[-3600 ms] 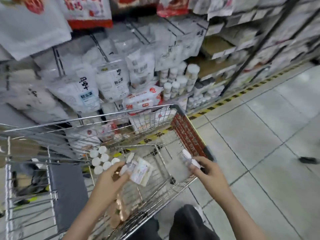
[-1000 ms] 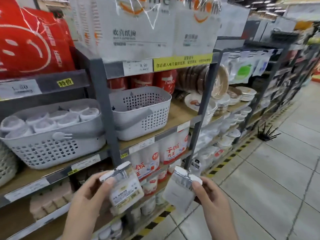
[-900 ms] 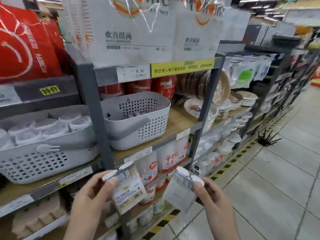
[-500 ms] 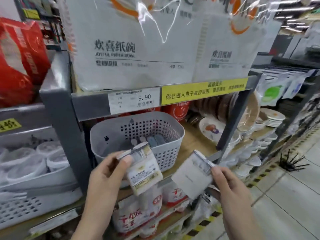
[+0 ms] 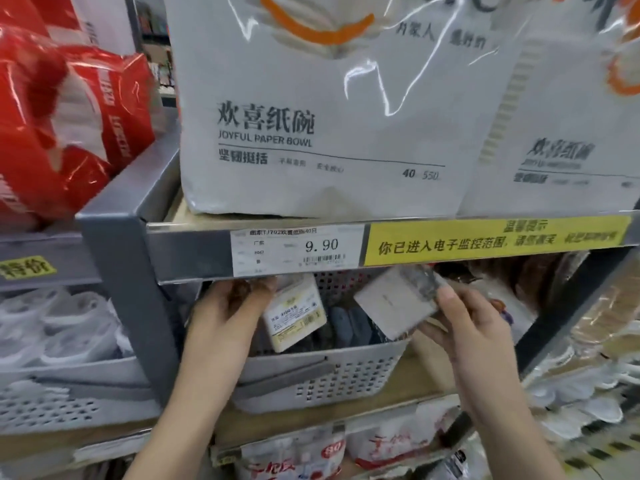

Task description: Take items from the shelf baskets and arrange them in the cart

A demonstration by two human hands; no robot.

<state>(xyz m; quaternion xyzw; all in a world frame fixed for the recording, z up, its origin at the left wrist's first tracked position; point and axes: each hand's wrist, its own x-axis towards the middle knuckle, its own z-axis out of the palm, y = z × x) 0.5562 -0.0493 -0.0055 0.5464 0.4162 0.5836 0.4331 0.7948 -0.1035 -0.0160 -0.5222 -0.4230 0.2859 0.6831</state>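
the view has closed in on the shelf: a second ago both packets were held out in the aisle below the shelf edge, and now both hands are up at the grey perforated basket (image 5: 322,372) on the middle shelf. the left hand (image 5: 225,317) pinches the small labelled packet (image 5: 296,315) between thumb and fingers, and it now hangs inside the basket mouth, near its left wall and just under the shelf rail (image 5: 194,254) with the 9.90 price tag (image 5: 294,251). the right hand (image 5: 474,327) grips the flat grey packet (image 5: 398,306) by its right end, tilted, over the basket's right rim. dark flat items (image 5: 349,325) lie in the basket bottom (too blurred to name).

going by this, the packets look to be headed into the basket rather than out of it, which runs against the task; the cart is out of view, so nothing is being arranged there at this moment. big paper bowl packs (image 5: 311,109) stand on the shelf above.
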